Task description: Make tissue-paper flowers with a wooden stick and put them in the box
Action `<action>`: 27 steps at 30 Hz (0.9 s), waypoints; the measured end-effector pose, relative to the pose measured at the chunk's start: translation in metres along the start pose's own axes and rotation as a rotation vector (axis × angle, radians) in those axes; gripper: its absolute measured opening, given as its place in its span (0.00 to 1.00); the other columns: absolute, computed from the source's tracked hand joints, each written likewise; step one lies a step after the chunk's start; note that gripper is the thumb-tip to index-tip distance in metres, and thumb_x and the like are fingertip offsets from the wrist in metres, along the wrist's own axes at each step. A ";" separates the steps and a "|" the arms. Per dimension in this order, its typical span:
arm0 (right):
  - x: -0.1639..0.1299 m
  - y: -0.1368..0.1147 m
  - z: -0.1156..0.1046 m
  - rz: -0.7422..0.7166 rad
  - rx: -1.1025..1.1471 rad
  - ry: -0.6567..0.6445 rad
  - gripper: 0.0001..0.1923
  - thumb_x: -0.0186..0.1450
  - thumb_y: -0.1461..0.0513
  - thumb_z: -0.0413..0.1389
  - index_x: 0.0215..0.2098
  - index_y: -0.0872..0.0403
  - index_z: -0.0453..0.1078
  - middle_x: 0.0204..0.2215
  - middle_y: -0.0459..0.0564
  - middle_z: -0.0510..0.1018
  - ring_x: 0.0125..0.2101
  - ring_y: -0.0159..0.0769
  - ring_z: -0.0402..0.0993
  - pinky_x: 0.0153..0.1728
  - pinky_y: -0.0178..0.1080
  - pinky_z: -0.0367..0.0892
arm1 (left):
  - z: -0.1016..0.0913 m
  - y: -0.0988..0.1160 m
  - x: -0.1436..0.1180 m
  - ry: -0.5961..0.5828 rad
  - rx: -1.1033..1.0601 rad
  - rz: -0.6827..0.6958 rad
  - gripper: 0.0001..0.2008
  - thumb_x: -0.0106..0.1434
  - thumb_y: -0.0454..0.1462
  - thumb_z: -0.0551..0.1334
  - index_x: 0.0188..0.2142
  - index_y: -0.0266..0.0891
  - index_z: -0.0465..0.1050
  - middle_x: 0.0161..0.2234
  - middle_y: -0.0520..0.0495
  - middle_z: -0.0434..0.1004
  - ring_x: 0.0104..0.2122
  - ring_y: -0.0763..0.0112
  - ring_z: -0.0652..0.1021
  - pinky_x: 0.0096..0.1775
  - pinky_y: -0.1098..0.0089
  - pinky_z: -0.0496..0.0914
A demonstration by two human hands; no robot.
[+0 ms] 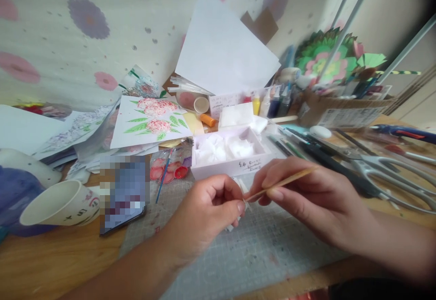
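Here, your left hand (207, 209) is closed into a loose fist above the grey gridded cutting mat (252, 250), thumb and forefinger pinched on a small white paper strip (244, 190) that pokes out between them. Your right hand (306, 195) has its grip closed on a thin wooden stick (282, 183), held between thumb and fingertips; the stick slants down to the left and its tip meets the paper strip just beside your left thumb. Both hands hover over the mat, near the front edge of the wooden counter (51, 263).

Just behind the hands stands a shallow white cardboard box (231, 164) holding white tissue-like pieces; dark handwriting runs along its front wall, too blurred to read. To the left lies a smartphone with a pixelated screen (123, 193), and left of that a white paper cup (61, 204) tipped on its side, with dark and red printed marks that cannot be read. A blue-handled paintbrush (164, 177) rests between phone and box. Behind them lies a painted sheet with pink flowers and green leaves (150, 120). Large grey-handled scissors (384, 173) lie to the right, well apart from your right hand. A brown cardboard box (347, 111) of supplies carries a printed label, illegible.
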State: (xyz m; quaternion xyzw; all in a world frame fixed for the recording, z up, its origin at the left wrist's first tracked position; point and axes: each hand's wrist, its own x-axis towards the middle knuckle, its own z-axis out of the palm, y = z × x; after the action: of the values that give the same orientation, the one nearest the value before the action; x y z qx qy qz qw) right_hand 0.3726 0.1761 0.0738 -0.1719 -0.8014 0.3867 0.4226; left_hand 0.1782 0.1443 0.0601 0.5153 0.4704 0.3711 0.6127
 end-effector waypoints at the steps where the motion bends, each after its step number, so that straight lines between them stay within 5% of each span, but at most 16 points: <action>1: 0.000 0.000 0.000 0.010 0.012 0.004 0.07 0.68 0.71 0.52 0.41 0.56 0.68 0.35 0.50 0.73 0.35 0.32 0.72 0.35 0.33 0.71 | 0.000 0.000 0.000 -0.009 0.029 0.013 0.04 0.56 0.33 0.61 0.27 0.38 0.66 0.22 0.56 0.66 0.23 0.77 0.68 0.27 0.74 0.63; 13: -0.006 0.000 -0.004 0.097 0.354 0.006 0.08 0.70 0.71 0.50 0.44 0.56 0.67 0.37 0.50 0.71 0.35 0.33 0.74 0.35 0.35 0.76 | -0.004 -0.004 -0.002 0.167 0.538 0.548 0.05 0.60 0.34 0.63 0.36 0.42 0.70 0.41 0.49 0.71 0.42 0.68 0.72 0.45 0.70 0.66; 19: -0.007 -0.002 -0.008 0.070 0.170 0.010 0.06 0.69 0.71 0.53 0.41 0.56 0.67 0.37 0.50 0.73 0.40 0.34 0.73 0.41 0.35 0.72 | -0.003 -0.002 -0.004 0.135 0.578 0.424 0.03 0.61 0.33 0.61 0.29 0.41 0.69 0.28 0.54 0.73 0.29 0.74 0.73 0.33 0.74 0.66; 27: -0.004 -0.001 -0.006 0.037 0.096 0.024 0.04 0.69 0.69 0.53 0.40 0.56 0.68 0.36 0.50 0.74 0.39 0.34 0.74 0.40 0.34 0.72 | 0.000 0.004 -0.005 0.178 0.570 0.337 0.04 0.57 0.32 0.61 0.26 0.40 0.70 0.25 0.54 0.74 0.27 0.74 0.73 0.31 0.76 0.66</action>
State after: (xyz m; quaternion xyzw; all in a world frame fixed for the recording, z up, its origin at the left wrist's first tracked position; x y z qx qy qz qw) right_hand 0.3802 0.1755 0.0746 -0.1709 -0.7735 0.4304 0.4327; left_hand 0.1774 0.1404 0.0652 0.7020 0.5151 0.3640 0.3307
